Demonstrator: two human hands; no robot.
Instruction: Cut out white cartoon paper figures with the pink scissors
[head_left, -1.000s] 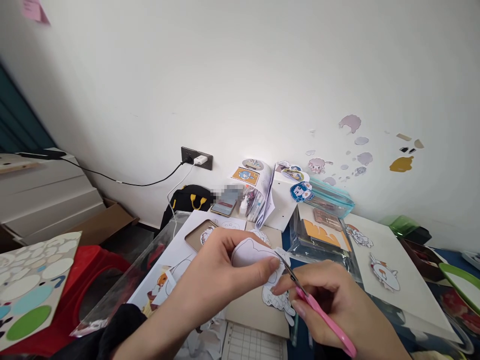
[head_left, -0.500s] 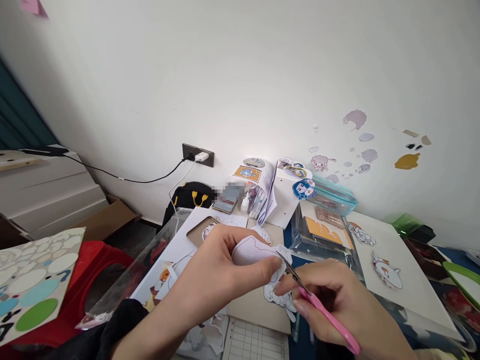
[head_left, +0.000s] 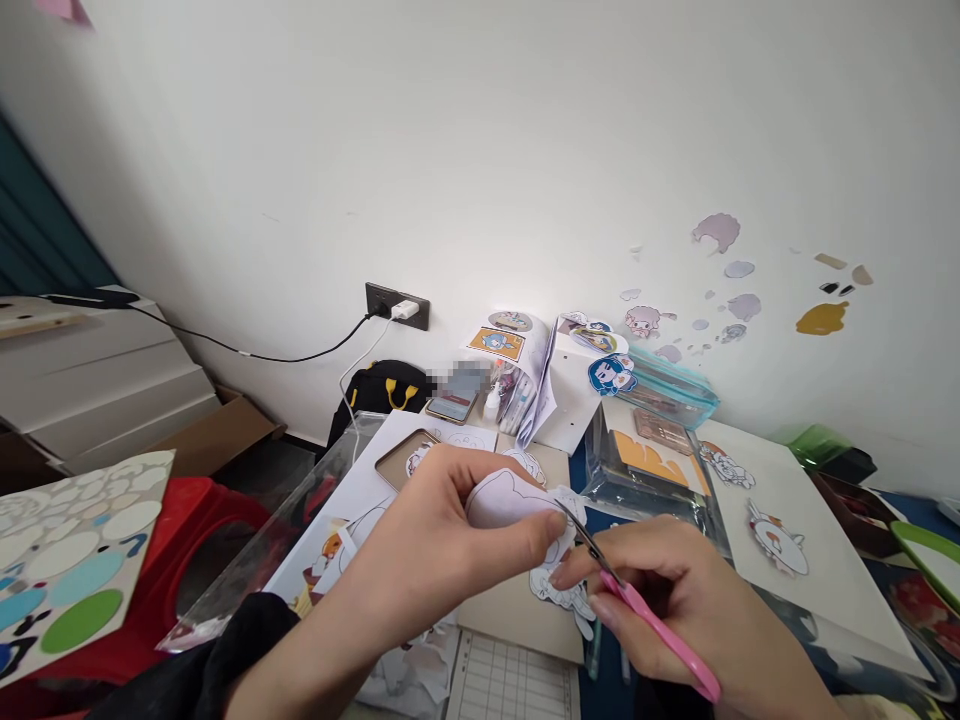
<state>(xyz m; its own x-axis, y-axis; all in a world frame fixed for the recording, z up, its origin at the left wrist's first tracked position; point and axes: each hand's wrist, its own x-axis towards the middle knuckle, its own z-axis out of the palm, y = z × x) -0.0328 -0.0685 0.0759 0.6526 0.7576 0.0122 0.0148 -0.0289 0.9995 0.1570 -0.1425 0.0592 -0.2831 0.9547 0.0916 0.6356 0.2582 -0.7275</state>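
Observation:
Between the thumb and fingers of my left hand [head_left: 465, 525] is a white paper cutout [head_left: 506, 500] with a drawn outline. My right hand [head_left: 675, 590] is closed around pink-handled scissors [head_left: 652, 625]. Their dark blades [head_left: 585, 530] reach the paper's right edge, close to my left thumb tip. Part of the paper is hidden behind that thumb. Below the hands, another line-drawn paper cutout [head_left: 562, 592] lies on a beige board [head_left: 510, 615].
A phone [head_left: 456, 392] stands near a paper holder of pens and bottles. Clear plastic packets [head_left: 652, 480] and a teal pencil case [head_left: 675, 385] lie behind my right hand. Left are a red stool [head_left: 199, 540] and a sticker-covered board [head_left: 90, 560]. A wall socket [head_left: 397, 306] carries cables.
The view has shifted very slightly. Both hands, the paper and the scissors stay in nearly the same position, with the blades still at the paper's right edge.

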